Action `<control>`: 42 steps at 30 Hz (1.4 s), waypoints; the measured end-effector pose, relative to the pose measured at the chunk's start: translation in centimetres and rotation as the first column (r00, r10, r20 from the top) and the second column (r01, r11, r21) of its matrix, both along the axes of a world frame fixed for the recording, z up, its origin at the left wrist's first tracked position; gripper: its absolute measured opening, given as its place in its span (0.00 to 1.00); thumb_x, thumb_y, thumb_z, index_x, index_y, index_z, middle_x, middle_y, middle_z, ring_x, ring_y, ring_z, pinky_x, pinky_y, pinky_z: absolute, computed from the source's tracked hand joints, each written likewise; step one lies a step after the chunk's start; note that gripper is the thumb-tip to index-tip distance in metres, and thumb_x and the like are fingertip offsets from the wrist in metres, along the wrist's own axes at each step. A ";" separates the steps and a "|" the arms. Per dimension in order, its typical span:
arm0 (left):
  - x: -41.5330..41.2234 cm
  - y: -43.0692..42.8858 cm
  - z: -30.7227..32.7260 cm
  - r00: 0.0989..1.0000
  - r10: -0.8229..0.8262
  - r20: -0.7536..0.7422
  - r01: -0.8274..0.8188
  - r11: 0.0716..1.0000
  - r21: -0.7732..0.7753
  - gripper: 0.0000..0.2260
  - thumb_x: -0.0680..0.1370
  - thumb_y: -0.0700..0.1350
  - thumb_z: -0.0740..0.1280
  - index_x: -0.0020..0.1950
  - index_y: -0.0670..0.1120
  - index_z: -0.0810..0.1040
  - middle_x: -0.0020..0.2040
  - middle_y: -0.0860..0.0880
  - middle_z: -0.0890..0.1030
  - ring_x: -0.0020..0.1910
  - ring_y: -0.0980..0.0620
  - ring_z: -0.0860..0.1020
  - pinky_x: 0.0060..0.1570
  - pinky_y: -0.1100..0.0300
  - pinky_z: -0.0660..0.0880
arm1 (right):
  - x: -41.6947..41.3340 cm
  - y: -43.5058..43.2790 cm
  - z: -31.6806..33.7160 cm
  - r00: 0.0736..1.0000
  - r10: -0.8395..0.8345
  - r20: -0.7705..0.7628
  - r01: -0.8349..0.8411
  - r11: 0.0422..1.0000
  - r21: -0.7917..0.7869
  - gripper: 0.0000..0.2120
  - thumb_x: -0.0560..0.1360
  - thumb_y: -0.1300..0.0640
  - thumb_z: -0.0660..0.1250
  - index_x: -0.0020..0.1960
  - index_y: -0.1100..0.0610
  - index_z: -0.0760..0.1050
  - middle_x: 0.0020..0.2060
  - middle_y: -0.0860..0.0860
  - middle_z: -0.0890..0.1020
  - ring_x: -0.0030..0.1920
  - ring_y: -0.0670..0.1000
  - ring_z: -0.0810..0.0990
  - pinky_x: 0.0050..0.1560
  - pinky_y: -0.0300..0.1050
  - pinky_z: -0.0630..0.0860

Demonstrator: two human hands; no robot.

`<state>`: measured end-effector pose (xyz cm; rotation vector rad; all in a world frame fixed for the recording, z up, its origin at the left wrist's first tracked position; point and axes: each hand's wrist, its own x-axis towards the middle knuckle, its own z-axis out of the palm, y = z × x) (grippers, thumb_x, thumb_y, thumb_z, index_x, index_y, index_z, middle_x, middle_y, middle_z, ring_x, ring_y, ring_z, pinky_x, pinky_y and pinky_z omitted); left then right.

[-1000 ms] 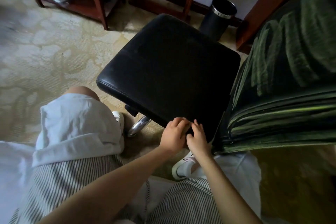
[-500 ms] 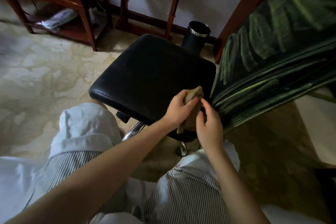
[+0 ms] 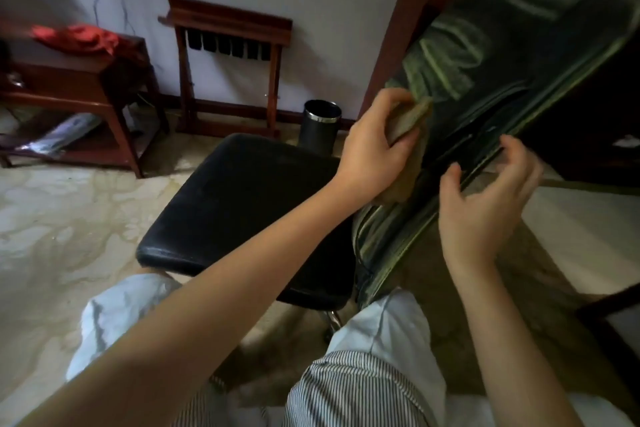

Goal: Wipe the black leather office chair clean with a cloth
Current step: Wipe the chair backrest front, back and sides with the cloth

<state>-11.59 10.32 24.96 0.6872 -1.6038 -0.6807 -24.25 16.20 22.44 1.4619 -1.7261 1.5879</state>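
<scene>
Up against the tilted, green-striped chair back point(image 3: 485, 55), the left grip point(image 3: 372, 149) is curled round the tan cloth point(image 3: 408, 118). The black seat point(image 3: 242, 204) lies below and left of it, nearer this one than the right grip point(image 3: 485, 198), whose fingers are loosely spread on nothing. Blur smears the back; leather or cover, I cannot tell.

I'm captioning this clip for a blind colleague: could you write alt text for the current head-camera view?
A person's left hand holds a tan cloth against a dark, green-striped surface rising beside a black leather chair seat. The right hand is open close by, holding nothing. A black bin stands behind the seat.
</scene>
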 end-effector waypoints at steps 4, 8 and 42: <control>-2.2 -1.4 3.3 0.995 0.071 0.073 -0.054 0.975 -0.217 0.13 0.74 0.39 0.68 0.58 0.44 0.76 0.53 0.49 0.79 0.54 0.55 0.76 0.55 0.63 0.73 | -0.7 -0.9 2.8 0.993 0.081 0.085 -0.079 0.996 -0.034 0.31 0.72 0.59 0.69 0.69 0.65 0.60 0.65 0.61 0.66 0.61 0.55 0.71 0.59 0.48 0.74; -4.5 -2.1 4.3 0.984 0.104 0.144 -0.056 0.951 -0.304 0.13 0.74 0.40 0.69 0.58 0.44 0.79 0.52 0.48 0.79 0.52 0.55 0.75 0.49 0.75 0.66 | -1.3 -1.5 4.9 0.959 0.176 0.220 -0.171 0.984 -0.045 0.32 0.73 0.62 0.68 0.71 0.62 0.54 0.68 0.56 0.66 0.67 0.48 0.68 0.63 0.48 0.72; 2.3 1.5 -0.9 0.988 0.106 0.114 -0.076 0.967 -0.242 0.14 0.76 0.38 0.65 0.61 0.46 0.76 0.55 0.49 0.71 0.52 0.62 0.69 0.54 0.72 0.70 | 2.9 2.7 1.8 0.955 0.237 0.180 -0.257 0.962 0.096 0.40 0.72 0.61 0.71 0.72 0.46 0.48 0.67 0.43 0.61 0.66 0.37 0.63 0.66 0.32 0.63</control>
